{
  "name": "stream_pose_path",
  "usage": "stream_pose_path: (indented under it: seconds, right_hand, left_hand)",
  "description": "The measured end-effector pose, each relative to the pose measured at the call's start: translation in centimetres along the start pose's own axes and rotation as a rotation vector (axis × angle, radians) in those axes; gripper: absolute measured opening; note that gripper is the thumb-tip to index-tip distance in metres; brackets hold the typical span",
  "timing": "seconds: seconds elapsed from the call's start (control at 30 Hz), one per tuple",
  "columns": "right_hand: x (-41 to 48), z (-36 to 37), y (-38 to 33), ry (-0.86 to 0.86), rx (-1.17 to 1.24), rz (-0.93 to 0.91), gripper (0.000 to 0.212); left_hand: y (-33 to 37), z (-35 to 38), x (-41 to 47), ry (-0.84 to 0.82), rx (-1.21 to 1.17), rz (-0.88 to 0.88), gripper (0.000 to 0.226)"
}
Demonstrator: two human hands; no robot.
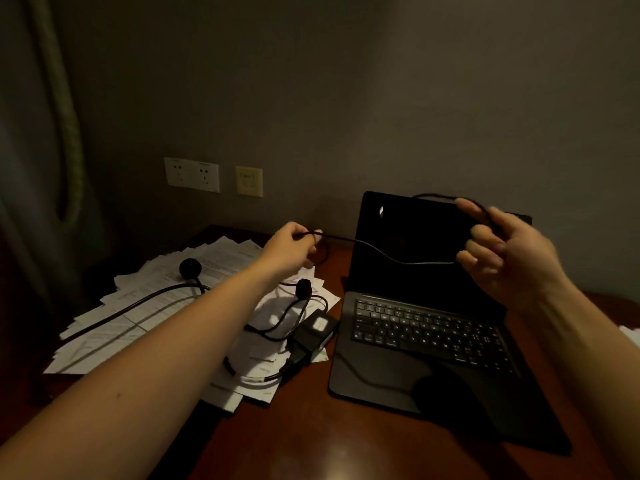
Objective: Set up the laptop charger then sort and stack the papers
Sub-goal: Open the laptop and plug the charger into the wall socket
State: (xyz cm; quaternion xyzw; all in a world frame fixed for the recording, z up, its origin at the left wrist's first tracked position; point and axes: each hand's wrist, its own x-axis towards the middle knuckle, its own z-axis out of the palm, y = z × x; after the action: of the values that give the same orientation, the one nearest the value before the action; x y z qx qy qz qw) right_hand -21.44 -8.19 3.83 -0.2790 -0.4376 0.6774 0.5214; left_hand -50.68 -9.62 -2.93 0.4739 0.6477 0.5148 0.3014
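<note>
A thin black charger cable [388,252] stretches across the front of the open black laptop [429,327]. My left hand [291,247] pinches the cable above the papers. My right hand [502,247] grips its other stretch, which loops over my fingers by the screen's top edge. The black power brick [313,334] lies left of the laptop on a messy spread of printed papers [114,320]. A round black plug [190,268] with a thicker cord rests on the papers further left.
White wall sockets [192,174] and a yellowish plate [249,181] sit on the wall behind the dark wooden desk [304,434]. A curtain [65,109] hangs at the left. More paper shows at the right edge [632,336].
</note>
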Motion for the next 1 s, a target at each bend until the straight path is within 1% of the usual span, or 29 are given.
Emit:
stream_pose_path:
  seconds: [0.13, 0.23, 0.3, 0.37, 0.4, 0.43, 0.47, 0.53, 0.6, 0.67, 0.73, 0.8, 0.87, 1.0]
  right_hand:
    - [-0.5, -0.7, -2.0, -0.010, 0.105, -0.052, 0.028]
    - [-0.4, -1.2, -3.5, 0.061, 0.140, -0.068, 0.022]
    - [0.0, -1.6, -4.5, 0.086, 0.145, -0.057, 0.018]
    - [0.8, -2.0, -5.2, 0.111, 0.141, -0.048, 0.016]
    - [1.2, -2.2, -5.5, 0.130, 0.141, -0.051, 0.015]
    - [1.6, -2.4, -5.9, 0.148, 0.145, -0.060, 0.014]
    - [1.9, -2.5, -6.3, 0.155, 0.159, -0.072, 0.013]
    - [2.6, -2.8, -7.2, 0.158, 0.194, -0.096, 0.013]
    - [3.2, -2.9, -8.2, 0.172, 0.231, -0.110, 0.014]
    - [3.8, -3.1, -8.9, 0.194, 0.291, -0.132, 0.016]
    - [4.3, -3.5, -9.2, 0.210, 0.367, -0.157, 0.019]
    - [4.9, -3.9, -9.0, 0.184, 0.441, -0.170, 0.025]
    - [5.5, -4.4, -8.6, 0.163, 0.460, -0.161, 0.027]
    - [7.1, -5.3, -7.3, 0.230, 0.424, -0.164, 0.017]
  left_hand:
    - [2.1, 0.0, 1.7, 0.029, -0.087, -0.026, 0.030]
    - [4.1, 0.0, 3.5, 0.059, -0.145, -0.042, 0.037]
    - [5.9, 0.6, 4.5, 0.027, -0.170, -0.064, 0.048]
    - [7.9, 1.7, 5.1, -0.035, -0.121, -0.085, 0.058]
    - [8.8, 2.5, 5.4, -0.067, -0.094, -0.090, 0.058]
    - [9.7, 3.3, 5.8, -0.087, -0.080, -0.087, 0.055]
    - [10.5, 3.9, 6.2, -0.087, -0.079, -0.064, 0.047]
    - [12.2, 5.2, 7.3, -0.035, -0.115, -0.007, 0.026]
    - [13.7, 6.1, 8.3, 0.027, -0.128, 0.045, 0.012]
    - [14.4, 6.8, 9.4, 0.039, -0.082, 0.082, 0.011]
    - [14.6, 7.3, 10.7, 0.044, 0.040, 0.111, 0.014]
    - [14.6, 7.5, 11.9, 0.066, 0.182, 0.133, 0.018]
    - [14.7, 7.7, 12.6, 0.071, 0.280, 0.132, 0.022]
    - [13.9, 8.1, 13.6, -0.046, 0.452, 0.075, 0.027]
